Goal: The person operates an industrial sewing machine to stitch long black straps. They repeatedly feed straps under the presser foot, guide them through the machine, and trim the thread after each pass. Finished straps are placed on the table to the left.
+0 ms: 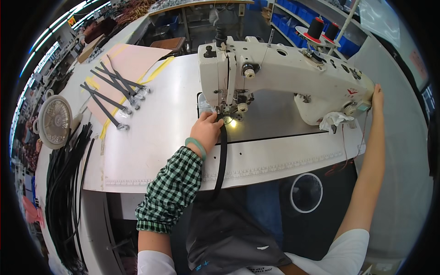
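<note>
A white industrial sewing machine [284, 68] stands on the table, its small lamp lit beside the needle. At the presser foot, my left hand [208, 129] pinches a black strap [223, 156] with its fingertips. The strap hangs from under my fingers down over the table's front edge. Far to the right, my right hand [378, 95] is closed round the machine's end, where the handwheel sits; its fingers are partly hidden. A green checked sleeve [172, 188] covers my left forearm, and a pale green bangle [197, 146] circles the wrist.
Several short black straps with plastic-wrapped ends [110, 98] lie at the left on pink sheeting [133, 57]. Long black straps [64, 183] drape over the table's left side, below a white strainer-like basket [55, 119]. Two black thread cones [315, 30] stand behind the machine.
</note>
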Demonstrator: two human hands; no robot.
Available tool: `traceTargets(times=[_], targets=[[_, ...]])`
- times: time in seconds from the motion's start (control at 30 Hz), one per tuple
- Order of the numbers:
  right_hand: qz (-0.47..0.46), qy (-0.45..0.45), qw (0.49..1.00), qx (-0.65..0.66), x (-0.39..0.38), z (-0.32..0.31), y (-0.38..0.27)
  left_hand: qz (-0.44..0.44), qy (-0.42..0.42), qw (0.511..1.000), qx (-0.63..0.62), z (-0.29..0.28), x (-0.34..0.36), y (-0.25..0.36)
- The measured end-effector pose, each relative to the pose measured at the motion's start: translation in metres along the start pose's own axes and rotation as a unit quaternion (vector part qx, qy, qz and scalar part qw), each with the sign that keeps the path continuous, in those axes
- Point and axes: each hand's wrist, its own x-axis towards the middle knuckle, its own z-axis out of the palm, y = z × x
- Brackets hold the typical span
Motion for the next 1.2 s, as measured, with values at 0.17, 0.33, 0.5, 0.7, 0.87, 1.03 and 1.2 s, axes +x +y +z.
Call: traceTargets(times=[0.17, 0.33, 0.5, 0.7, 0.87, 1.03, 1.2], targets=[[-0.075, -0.031, 0.993, -0.086, 0.024, -0.003, 0.012, -0.003, 0.001, 1.000, -0.010, 0.003, 0.001, -0.002], [-0.017, -0.074, 0.982, -0.172, 0.057, -0.011, 0.051, 0.009, 0.010, 1.000, -0.014, 0.007, 0.003, -0.004], [0.031, -0.039, 0.983, -0.178, 0.067, -0.005, 0.073, 0.011, 0.014, 1.000, -0.022, 0.006, 0.004, -0.004], [-0.026, -0.039, 0.977, -0.207, 0.049, -0.004, 0.049, 0.005, 0.004, 1.000, -0.023, 0.004, 0.002, -0.006], [-0.052, -0.073, 0.980, -0.177, 0.036, -0.012, 0.031, -0.001, 0.010, 1.000, -0.022, 0.005, 0.000, -0.008], [-0.017, 0.059, 0.988, 0.138, -0.017, -0.003, 0.096, -0.011, 0.011, 0.997, -0.078, 0.010, 0.005, -0.005], [0.099, 0.037, 0.967, 0.232, -0.031, 0.017, 0.076, -0.038, 0.024, 0.990, -0.134, 0.009, 0.001, -0.013]])
